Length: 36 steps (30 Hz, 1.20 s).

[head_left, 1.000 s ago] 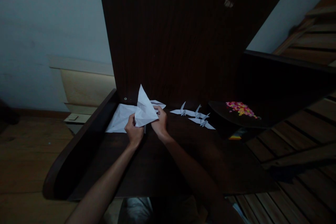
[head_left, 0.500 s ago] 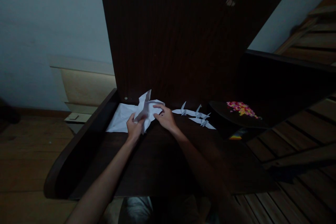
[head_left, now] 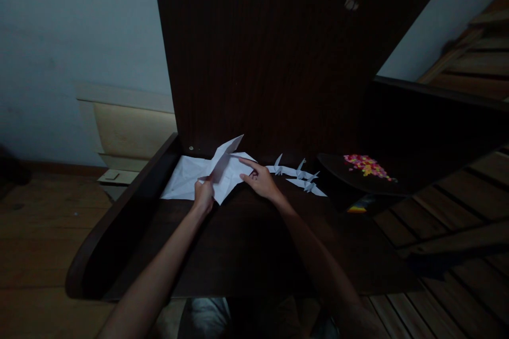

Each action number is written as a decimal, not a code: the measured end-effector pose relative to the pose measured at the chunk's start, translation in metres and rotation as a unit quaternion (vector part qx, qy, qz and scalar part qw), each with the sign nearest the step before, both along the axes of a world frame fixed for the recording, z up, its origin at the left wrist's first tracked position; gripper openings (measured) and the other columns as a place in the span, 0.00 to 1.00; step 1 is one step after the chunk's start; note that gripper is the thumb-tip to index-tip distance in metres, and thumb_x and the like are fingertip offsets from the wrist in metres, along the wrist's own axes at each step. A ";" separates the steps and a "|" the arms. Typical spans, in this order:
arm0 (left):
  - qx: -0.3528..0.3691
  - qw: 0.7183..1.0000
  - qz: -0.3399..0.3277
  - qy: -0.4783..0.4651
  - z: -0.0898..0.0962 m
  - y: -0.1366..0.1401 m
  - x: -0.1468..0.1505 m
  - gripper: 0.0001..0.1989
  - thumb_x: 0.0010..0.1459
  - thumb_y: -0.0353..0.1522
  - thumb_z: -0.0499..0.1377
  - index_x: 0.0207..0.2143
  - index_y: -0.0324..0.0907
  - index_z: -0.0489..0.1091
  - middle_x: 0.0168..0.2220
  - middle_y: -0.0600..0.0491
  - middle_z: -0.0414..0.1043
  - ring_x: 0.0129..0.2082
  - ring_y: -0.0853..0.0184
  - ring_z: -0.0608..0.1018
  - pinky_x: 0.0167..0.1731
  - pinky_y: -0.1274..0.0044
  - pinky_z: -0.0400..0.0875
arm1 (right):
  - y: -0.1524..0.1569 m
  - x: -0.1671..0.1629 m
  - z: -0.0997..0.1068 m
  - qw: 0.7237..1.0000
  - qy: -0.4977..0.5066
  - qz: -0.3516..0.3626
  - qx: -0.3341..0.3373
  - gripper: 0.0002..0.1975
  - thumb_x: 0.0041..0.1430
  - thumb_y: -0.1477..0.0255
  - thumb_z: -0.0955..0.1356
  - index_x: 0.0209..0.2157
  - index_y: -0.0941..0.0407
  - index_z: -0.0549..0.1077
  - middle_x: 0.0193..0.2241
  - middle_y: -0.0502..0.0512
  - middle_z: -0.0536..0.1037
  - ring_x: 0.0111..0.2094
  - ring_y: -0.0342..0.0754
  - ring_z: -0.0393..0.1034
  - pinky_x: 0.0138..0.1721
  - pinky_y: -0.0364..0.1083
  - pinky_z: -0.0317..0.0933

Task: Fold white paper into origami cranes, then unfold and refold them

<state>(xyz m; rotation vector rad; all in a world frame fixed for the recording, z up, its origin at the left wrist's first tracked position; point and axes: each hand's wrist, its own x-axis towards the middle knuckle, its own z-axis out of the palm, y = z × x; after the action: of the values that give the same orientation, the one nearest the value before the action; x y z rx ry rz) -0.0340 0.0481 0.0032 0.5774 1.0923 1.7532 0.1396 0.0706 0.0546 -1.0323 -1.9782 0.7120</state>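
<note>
Nearest the viewer, the person's knee [head_left: 209,315] shows below the front edge of the dark tabletop [head_left: 254,243]. Beyond it, both hands work over a creased white sheet [head_left: 230,177], held at the back left of the tabletop with one flap raised and slanting up to the right. The left hand [head_left: 204,196] pinches the sheet's lower left part, its thumb on top; its other fingers are mostly hidden. The right hand [head_left: 263,181] is loosely spread at the right edge, forefinger lying along the paper, thumb apart from it; whether it grips cannot be told.

The step in hand appears to be working the sheet along its creases. It is probably done best with a light, firm left pinch, while the right forefinger smooths outward along one crease at a time; hard pulling could tear a corner.

To the left, partly behind the held sheet, a second white sheet [head_left: 182,179] lies flat. To the right of the right hand, three folded paper birds [head_left: 309,186] rest close together. Farther right is a patch of pink and yellow specks [head_left: 366,165]; behind everything stands a dark panel [head_left: 274,63].
</note>
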 end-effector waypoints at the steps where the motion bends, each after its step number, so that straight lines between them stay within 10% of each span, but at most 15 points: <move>1: -0.003 1.000 0.001 0.011 0.000 0.000 -0.001 0.18 0.44 0.36 0.62 0.38 0.36 0.75 0.33 0.47 0.78 0.32 0.62 0.78 0.33 0.73 0.73 | 0.000 0.000 -0.001 1.000 -0.007 -0.007 0.017 0.24 0.54 0.70 0.66 0.55 0.56 0.69 0.20 0.45 0.70 0.19 0.40 0.59 0.26 0.41 0.59; 7: 0.035 0.977 0.019 0.207 0.000 -0.002 -0.010 0.15 0.45 0.35 0.59 0.35 0.38 0.77 0.33 0.51 0.78 0.37 0.60 0.78 0.38 0.74 0.70 | -0.006 -0.002 0.005 0.978 0.002 -0.144 0.149 0.18 0.54 0.67 0.68 0.47 0.56 0.74 0.45 0.60 0.68 0.40 0.48 0.67 0.38 0.46 0.65; 11: 0.050 0.954 0.008 0.297 0.004 -0.008 -0.011 0.14 0.48 0.36 0.58 0.34 0.38 0.78 0.33 0.51 0.79 0.38 0.59 0.77 0.39 0.73 0.70 | -0.013 -0.002 0.024 0.959 0.061 -0.196 0.196 0.15 0.53 0.63 0.69 0.40 0.55 0.74 0.45 0.59 0.69 0.46 0.52 0.65 0.42 0.49 0.65; 17: 0.077 0.958 -0.021 0.276 0.002 -0.008 -0.009 0.14 0.47 0.36 0.60 0.33 0.38 0.78 0.32 0.51 0.79 0.38 0.59 0.77 0.38 0.74 0.70 | 0.002 0.005 0.052 0.987 0.093 -0.128 -0.013 0.12 0.51 0.61 0.69 0.28 0.56 0.73 0.28 0.52 0.74 0.31 0.46 0.68 0.33 0.44 0.63; 23: 0.046 0.979 -0.050 0.192 -0.009 -0.001 -0.009 0.14 0.42 0.40 0.64 0.25 0.37 0.77 0.25 0.50 0.76 0.31 0.60 0.77 0.29 0.76 0.70 | 0.010 0.007 0.048 0.947 0.138 -0.073 -0.279 0.12 0.49 0.63 0.71 0.32 0.54 0.69 0.29 0.50 0.75 0.30 0.44 0.69 0.27 0.42 0.63; 36: 0.090 0.973 -0.124 0.170 -0.010 -0.004 -0.006 0.16 0.42 0.33 0.64 0.36 0.36 0.78 0.36 0.48 0.79 0.40 0.57 0.78 0.43 0.70 0.71 | 0.008 0.005 0.036 0.978 0.110 -0.025 -0.175 0.22 0.40 0.75 0.69 0.42 0.54 0.67 0.23 0.44 0.72 0.27 0.43 0.69 0.29 0.41 0.60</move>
<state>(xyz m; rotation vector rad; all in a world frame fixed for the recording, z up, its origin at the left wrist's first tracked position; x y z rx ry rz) -0.0395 0.0444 -0.0066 1.1122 1.0422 1.5758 0.1449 0.0786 0.0904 -1.1467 -1.6656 1.1258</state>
